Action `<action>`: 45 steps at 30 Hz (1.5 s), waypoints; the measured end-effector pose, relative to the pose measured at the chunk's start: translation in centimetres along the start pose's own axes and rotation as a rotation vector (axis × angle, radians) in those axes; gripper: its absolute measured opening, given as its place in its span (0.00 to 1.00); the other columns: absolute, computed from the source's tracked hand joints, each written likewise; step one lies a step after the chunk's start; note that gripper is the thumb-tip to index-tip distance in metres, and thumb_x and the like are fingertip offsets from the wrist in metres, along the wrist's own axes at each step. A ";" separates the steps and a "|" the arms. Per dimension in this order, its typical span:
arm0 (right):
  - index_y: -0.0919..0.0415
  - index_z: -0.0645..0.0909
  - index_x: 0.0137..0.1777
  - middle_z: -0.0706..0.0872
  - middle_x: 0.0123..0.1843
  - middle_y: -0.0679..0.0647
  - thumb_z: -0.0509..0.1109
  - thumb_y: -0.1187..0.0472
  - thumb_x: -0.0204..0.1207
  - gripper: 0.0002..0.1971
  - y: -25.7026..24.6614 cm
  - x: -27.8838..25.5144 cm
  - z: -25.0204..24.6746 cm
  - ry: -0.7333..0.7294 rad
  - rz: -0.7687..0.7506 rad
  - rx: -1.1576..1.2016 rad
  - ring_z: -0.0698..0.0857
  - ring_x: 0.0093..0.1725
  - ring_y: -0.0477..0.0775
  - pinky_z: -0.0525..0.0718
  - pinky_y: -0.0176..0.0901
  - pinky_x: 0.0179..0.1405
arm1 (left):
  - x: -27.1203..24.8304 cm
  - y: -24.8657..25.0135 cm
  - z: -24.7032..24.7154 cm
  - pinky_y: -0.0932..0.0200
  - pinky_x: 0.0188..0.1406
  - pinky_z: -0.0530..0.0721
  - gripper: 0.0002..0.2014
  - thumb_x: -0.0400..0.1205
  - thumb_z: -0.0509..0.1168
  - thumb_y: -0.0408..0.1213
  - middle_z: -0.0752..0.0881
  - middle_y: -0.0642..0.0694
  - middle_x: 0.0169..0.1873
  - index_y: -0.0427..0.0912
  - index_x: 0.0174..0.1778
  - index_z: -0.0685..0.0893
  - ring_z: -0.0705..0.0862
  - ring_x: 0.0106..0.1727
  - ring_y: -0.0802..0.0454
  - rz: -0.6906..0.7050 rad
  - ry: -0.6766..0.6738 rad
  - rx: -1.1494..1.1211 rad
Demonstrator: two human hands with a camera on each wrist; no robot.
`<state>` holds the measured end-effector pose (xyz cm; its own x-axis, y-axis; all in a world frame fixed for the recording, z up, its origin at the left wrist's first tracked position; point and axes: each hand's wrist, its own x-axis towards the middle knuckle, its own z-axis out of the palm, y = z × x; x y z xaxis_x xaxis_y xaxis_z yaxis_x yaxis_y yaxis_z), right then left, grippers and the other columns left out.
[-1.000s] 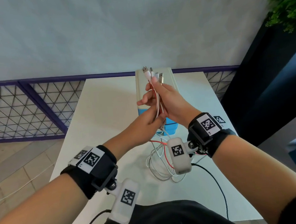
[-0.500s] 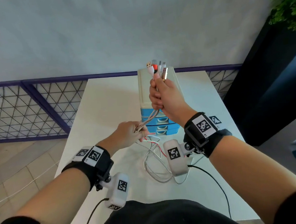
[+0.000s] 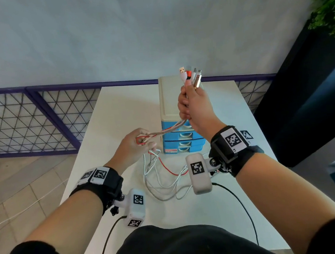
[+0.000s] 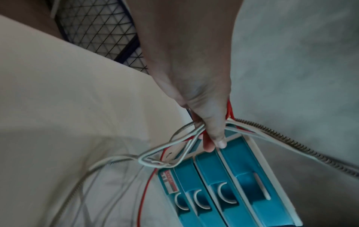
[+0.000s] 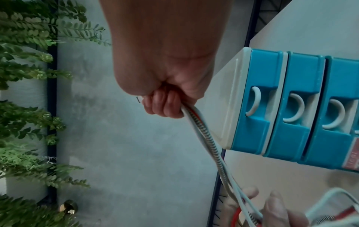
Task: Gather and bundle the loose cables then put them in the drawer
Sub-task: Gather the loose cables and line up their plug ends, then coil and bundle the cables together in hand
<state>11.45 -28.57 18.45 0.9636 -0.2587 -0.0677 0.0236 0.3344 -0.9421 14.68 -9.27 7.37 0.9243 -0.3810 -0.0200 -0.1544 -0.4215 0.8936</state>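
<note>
Right hand (image 3: 193,106) is raised, fist clenched around the charging cables (image 3: 168,130), their plugs poking up above its knuckles. Left hand (image 3: 133,148) sits lower, fingers curled on the same strands, slack trailing onto the white table (image 3: 120,111) beneath both wrists; blue drawer unit (image 3: 182,143) stands just beyond, drawers closed

The head view looks forward and down from above the person's chest onto the white worktop (image 3: 120,111), taking in both forearms and the wall behind. The left wrist view sits close behind the left hand (image 4: 196,92), facing along it toward the drawer unit (image 4: 233,192). The right wrist view sits close behind the right hand (image 5: 165,69), turned sideways. All three views share the drawer unit's blue fronts and the cables (image 3: 163,131).
</note>
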 end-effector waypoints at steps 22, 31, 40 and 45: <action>0.56 0.68 0.36 0.66 0.22 0.46 0.52 0.50 0.88 0.18 -3.4 2.5 -2.3 0.169 -0.081 -0.025 0.61 0.17 0.44 0.58 0.34 0.15 | 0.2 -0.2 1.9 0.58 0.38 0.71 0.37 0.79 0.37 0.68 0.77 0.51 0.26 0.36 0.43 0.76 0.73 0.29 0.56 -0.167 -0.356 -0.447; 0.56 0.69 0.37 0.67 0.20 0.45 0.53 0.50 0.88 0.18 -3.5 3.0 -2.9 0.184 -0.068 -0.034 0.61 0.16 0.44 0.59 0.33 0.15 | 0.4 -1.3 1.2 0.72 0.44 0.82 0.07 0.79 0.68 0.30 0.91 0.57 0.31 0.47 0.41 0.87 0.87 0.37 0.66 -0.022 -0.286 -0.067; 0.55 0.69 0.37 0.67 0.19 0.43 0.53 0.50 0.88 0.18 -4.3 3.1 -2.7 0.166 -0.077 -0.082 0.61 0.16 0.43 0.58 0.34 0.14 | -0.4 -1.7 1.6 0.61 0.48 0.80 0.08 0.83 0.64 0.33 0.85 0.45 0.35 0.30 0.45 0.82 0.82 0.39 0.57 -0.010 -0.264 0.042; 0.56 0.70 0.38 0.68 0.20 0.44 0.53 0.50 0.88 0.17 -4.7 3.0 -3.2 0.172 -0.069 -0.057 0.61 0.16 0.43 0.59 0.35 0.14 | -0.6 -2.0 1.4 0.65 0.47 0.76 0.03 0.79 0.68 0.33 0.82 0.48 0.36 0.39 0.40 0.84 0.78 0.40 0.57 -0.045 -0.280 -0.039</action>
<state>13.41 -33.80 21.68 0.9005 -0.4315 -0.0528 0.0678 0.2595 -0.9634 13.91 -9.30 4.99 0.7968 -0.5774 -0.1779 -0.0972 -0.4132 0.9054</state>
